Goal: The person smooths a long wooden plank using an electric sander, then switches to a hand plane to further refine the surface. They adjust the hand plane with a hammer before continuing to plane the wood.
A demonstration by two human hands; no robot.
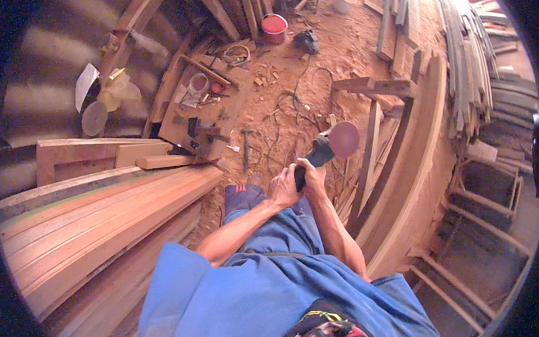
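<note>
An angle grinder (323,152) with a dark green body and a round reddish-brown sanding disc (344,139) is held out in front of my waist. The disc faces up toward me and stands clear of the wood. My right hand (313,177) is closed around the rear of the grinder's body. Beside it, my left hand (284,187) is closed against the dark back end of the tool. Fingers of both hands are partly hidden behind the grip. To the right runs a long wooden beam (426,157), apart from the disc.
Planed boards (122,200) are stacked at my left. A workbench (176,121) carries a vise (203,138) and loose tools. A hammer (246,148) and black cable (275,124) lie on the shaving-strewn ground, near a red bucket (274,28). Timber (464,60) is piled far right.
</note>
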